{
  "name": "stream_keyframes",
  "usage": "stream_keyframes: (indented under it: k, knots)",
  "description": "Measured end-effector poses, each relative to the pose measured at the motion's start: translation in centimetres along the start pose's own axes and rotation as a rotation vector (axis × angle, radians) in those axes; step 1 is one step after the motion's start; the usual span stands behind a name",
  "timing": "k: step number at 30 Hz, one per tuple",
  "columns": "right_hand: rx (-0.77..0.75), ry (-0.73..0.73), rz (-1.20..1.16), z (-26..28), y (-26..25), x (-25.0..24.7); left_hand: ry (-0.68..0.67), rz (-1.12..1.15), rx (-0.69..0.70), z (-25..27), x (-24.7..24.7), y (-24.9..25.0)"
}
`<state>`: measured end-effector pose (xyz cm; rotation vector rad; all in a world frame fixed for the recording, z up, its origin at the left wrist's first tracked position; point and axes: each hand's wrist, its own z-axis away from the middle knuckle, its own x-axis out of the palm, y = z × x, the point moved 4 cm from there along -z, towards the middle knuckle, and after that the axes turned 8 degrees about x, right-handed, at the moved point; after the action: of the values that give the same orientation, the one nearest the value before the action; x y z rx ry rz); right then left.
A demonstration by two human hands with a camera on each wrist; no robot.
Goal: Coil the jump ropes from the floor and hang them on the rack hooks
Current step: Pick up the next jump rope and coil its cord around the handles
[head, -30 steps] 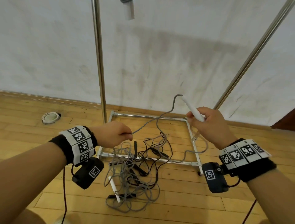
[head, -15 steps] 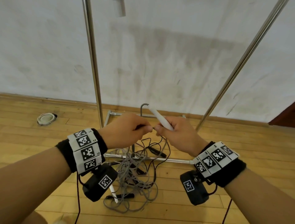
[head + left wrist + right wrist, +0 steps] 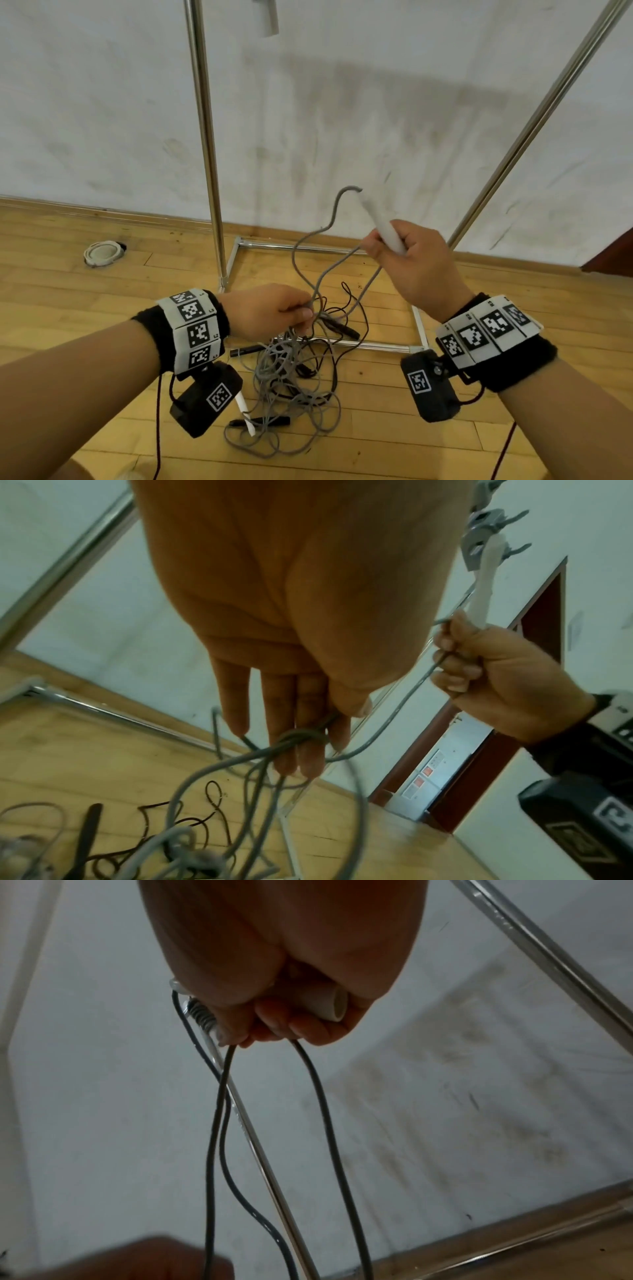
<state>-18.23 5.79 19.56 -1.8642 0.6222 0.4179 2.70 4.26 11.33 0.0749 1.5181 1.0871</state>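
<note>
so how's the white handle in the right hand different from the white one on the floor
The held white handle is raised and tilted, gripped by the right hand; the floor white handle lies flat on the wood, half hidden behind the left wrist camera. The held one's grey rope runs to the left hand; the floor one sits in the tangle. Both look slim and white.

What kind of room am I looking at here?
Probably a gym or sports storage room: wood plank floor, scuffed white wall, a metal rack and tangled jump ropes.
</note>
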Motion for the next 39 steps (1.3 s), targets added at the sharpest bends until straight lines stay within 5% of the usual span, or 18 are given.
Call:
stream_keyframes:
  k: [8, 12, 23, 39]
  knots:
    - [0.097, 0.072, 0.187, -0.4, 2.8, -2.8, 0.134, -0.018, -0.061, 0.7, -1.8, -1.7]
    - [0.143, -0.009, 0.320, 0.4, 3.5, -2.2, 0.254, -0.040, -0.027, 0.8, -2.9, -0.6]
    - [0.116, -0.390, 0.104, 2.6, 1.1, 4.0, 0.259, -0.232, 0.143, 0.6, -3.0, 4.0]
    - [0.156, -0.071, 0.105, -0.1, 2.8, -1.2, 0.021, -0.369, -0.138, 3.0, -4.7, -2.8]
